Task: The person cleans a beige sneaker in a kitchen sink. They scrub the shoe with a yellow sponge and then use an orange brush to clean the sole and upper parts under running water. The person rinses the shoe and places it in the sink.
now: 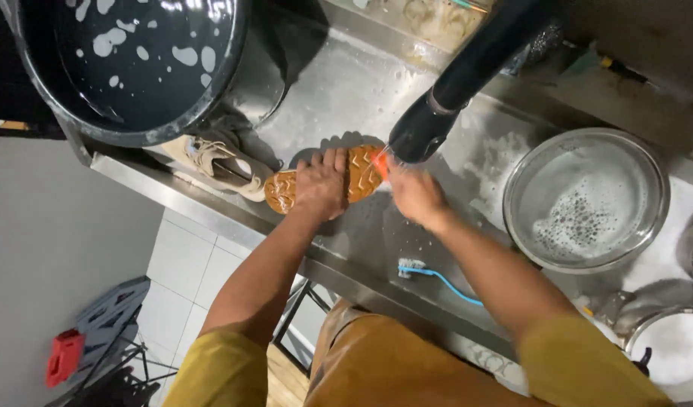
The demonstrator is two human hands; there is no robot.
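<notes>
A shoe lies sole-up on a wet steel counter (377,241), its brown patterned sole (361,175) facing me. My left hand (321,186) presses down across the middle of the sole. My right hand (414,192) is closed around a small orange brush (380,160) that touches the sole's right end. A black spray hose (467,71) hangs just above my right hand.
A second beige shoe (224,166) lies left of the first, below a large dark tub of soapy water (135,60). A steel bowl of foamy water (585,200) stands at right. A blue toothbrush (437,275) lies near the counter's front edge.
</notes>
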